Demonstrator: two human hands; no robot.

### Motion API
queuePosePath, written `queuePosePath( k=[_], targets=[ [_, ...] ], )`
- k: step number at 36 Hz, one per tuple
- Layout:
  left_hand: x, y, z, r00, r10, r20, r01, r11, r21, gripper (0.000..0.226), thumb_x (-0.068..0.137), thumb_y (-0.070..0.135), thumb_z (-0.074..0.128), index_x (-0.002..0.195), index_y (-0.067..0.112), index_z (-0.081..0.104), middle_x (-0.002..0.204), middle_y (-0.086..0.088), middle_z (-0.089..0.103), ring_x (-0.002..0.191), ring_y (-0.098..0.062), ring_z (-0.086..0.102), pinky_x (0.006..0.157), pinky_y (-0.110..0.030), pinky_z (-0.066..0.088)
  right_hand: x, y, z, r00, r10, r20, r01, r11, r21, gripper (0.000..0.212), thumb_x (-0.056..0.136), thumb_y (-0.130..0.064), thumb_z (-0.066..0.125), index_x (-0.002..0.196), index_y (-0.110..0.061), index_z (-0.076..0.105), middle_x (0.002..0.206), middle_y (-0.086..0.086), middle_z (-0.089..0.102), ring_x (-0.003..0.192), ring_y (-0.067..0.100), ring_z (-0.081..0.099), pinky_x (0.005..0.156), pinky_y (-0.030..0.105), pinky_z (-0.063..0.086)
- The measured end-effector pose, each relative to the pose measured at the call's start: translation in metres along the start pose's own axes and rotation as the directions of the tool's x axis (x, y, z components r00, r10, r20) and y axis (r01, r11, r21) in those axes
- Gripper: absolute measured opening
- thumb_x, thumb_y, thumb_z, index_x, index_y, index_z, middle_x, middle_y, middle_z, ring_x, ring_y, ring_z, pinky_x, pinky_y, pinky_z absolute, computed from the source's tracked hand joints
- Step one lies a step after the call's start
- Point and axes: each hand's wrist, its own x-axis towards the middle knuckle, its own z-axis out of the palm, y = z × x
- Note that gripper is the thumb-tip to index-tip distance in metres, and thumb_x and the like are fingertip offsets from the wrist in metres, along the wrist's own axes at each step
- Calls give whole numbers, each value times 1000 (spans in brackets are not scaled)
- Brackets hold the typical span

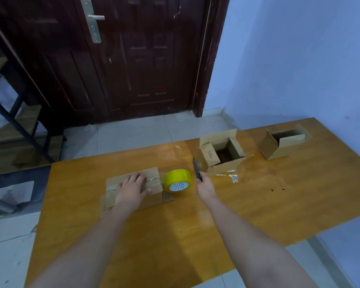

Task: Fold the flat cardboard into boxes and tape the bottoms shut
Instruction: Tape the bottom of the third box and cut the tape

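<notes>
A closed cardboard box (152,193) lies on the wooden table (175,235) with clear tape along its top seam. My left hand (131,189) rests flat on it with fingers spread. A yellow roll of tape (177,180) stands on edge right against the box's right end, a strip of tape running from it onto the box. My right hand (205,188), just right of the roll, grips a dark knife or pen-like tool (196,169) that points up and away.
Two open-topped folded boxes stand further back: one (221,152) behind my right hand, one (283,142) at the far right. A scrap of clear tape (231,176) lies on the table. A dark door (133,59), tiled floor and blue wall lie beyond.
</notes>
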Motion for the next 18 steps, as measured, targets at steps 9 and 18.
queuePosePath(
  k=[9, 18],
  targets=[
    [1, -11, -8, 998, -53, 31, 53, 999, -3, 52, 92, 50, 49, 138, 29, 37, 151, 5, 30, 139, -20, 29, 109, -41, 31, -3, -22, 30, 988, -95, 125, 100, 994, -36, 23, 92, -2, 57, 108, -8, 41, 91, 14, 59, 52, 12, 55, 48, 21, 45],
    [1, -13, -7, 998, -49, 32, 50, 999, -16, 49, 91, 49, 50, 135, 30, 40, 150, 6, 30, 138, -20, 29, 107, -41, 32, -15, -26, 46, 988, -114, 106, 152, 850, -504, 32, 92, -42, 57, 72, -18, 49, 62, -2, 45, 66, 23, 49, 46, 28, 27]
  ],
)
